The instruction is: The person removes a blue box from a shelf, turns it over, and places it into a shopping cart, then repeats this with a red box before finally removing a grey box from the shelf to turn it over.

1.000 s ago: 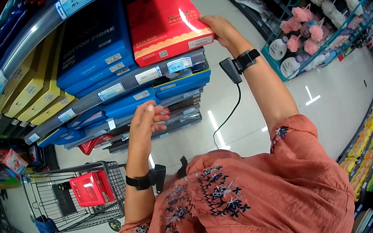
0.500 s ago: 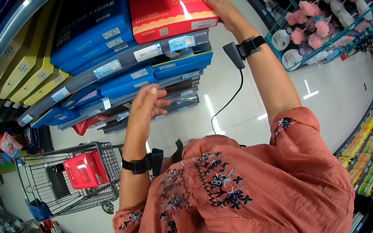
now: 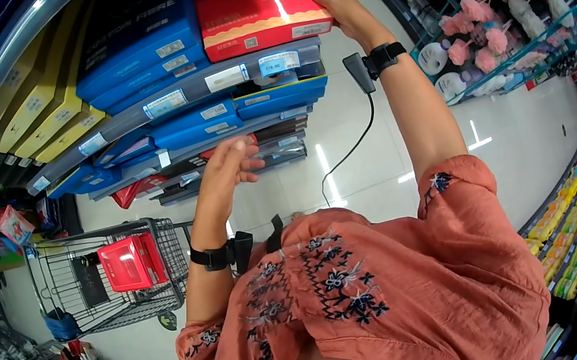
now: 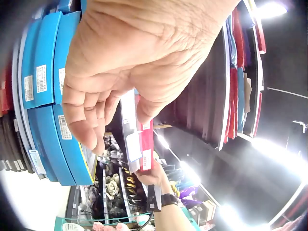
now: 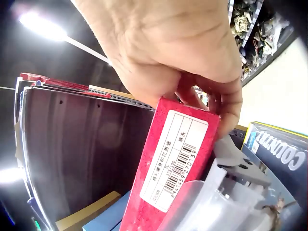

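A flat red box [image 3: 256, 6] lies on the upper shelf beside a stack of dark blue boxes [image 3: 139, 41]. My right hand [image 3: 350, 15] grips its right side near the front corner. In the right wrist view, the thumb lies at one face of the red box [image 5: 159, 144] and the fingers curl at the opposite side, beside its white barcode label. My left hand [image 3: 226, 171] hangs in the air before the lower shelf's blue boxes [image 3: 200, 128], its fingers loosely bent with nothing in them.
Price tags line the shelf edge [image 3: 119, 124]; yellow boxes [image 3: 38, 119] stand farther left. A shopping cart [image 3: 113, 316] at lower left holds another red box [image 3: 130, 261]. To the right stands a teal rack [image 3: 493, 81] with pink and white puffs. A cable hangs from the right wrist camera.
The head view has tilted, so the shelf and cart sit higher in it. My right hand stays at the red box's side, and my left hand still hangs before the lower shelf.
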Tool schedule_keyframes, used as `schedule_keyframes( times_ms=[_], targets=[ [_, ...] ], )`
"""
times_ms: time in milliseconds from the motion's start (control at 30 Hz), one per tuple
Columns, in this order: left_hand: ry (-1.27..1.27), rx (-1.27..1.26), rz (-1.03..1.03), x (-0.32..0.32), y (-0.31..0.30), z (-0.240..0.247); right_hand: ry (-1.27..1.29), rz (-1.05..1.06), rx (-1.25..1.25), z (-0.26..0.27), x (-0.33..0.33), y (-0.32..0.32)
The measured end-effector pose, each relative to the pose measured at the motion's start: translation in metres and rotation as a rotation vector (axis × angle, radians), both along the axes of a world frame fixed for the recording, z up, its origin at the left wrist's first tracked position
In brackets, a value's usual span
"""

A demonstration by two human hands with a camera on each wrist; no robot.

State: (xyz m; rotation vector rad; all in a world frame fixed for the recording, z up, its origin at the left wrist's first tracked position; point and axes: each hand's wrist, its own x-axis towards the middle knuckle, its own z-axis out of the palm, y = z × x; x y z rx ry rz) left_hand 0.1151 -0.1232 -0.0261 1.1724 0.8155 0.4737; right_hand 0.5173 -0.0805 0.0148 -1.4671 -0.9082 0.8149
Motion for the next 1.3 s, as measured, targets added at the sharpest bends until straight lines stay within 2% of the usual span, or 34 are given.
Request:
schedule_keyframes(
  times_ms=[367, 467, 500, 567, 600, 700, 767, 833, 1033, 1100, 1200, 1300],
  targets=[
    [0.026, -0.030, -0.018, -0.003, 0.000, -0.008, -0.030, 0.020, -0.044, 0.008, -0.011, -0.012],
    [0.037, -0.008, -0.038, -0.004, 0.004, -0.006, -0.222, -0.094, -0.059, 0.006, -0.008, -0.008],
    [0.039, 0.008, -0.038, -0.008, 0.005, -0.002, -0.458, -0.268, -0.033, 0.009, -0.012, 0.000],
    [0.045, 0.020, -0.007, -0.020, 0.012, -0.001, -0.693, -0.434, 0.254, 0.008, -0.014, -0.007],
    [0.048, 0.017, 0.022, -0.028, 0.019, -0.002, -0.804, -0.513, 0.404, 0.026, -0.034, -0.019],
    [0.055, 0.003, 0.144, -0.058, 0.030, -0.006, -0.441, -0.365, 0.624, 0.059, -0.103, -0.043],
    [0.050, -0.018, 0.232, -0.084, 0.037, -0.015, -0.479, -0.181, 0.523, 0.066, -0.153, -0.061],
    [0.059, -0.037, 0.312, -0.110, 0.039, -0.026, -0.235, 0.124, 0.478, 0.043, -0.195, -0.059],
    [0.022, -0.192, 0.678, -0.224, 0.044, -0.112, 0.057, 0.721, -0.152, -0.044, -0.298, -0.036],
    [0.028, -0.258, 0.766, -0.275, 0.047, -0.154, 0.034, 0.780, -0.221, -0.060, -0.324, -0.027],
    [0.048, -0.280, 1.014, -0.329, 0.038, -0.167, 0.015, 0.828, -0.324, -0.067, -0.358, -0.015],
    [0.090, -0.254, 1.307, -0.384, 0.043, -0.209, 0.007, 0.869, -0.403, -0.078, -0.387, 0.001]
  ],
)
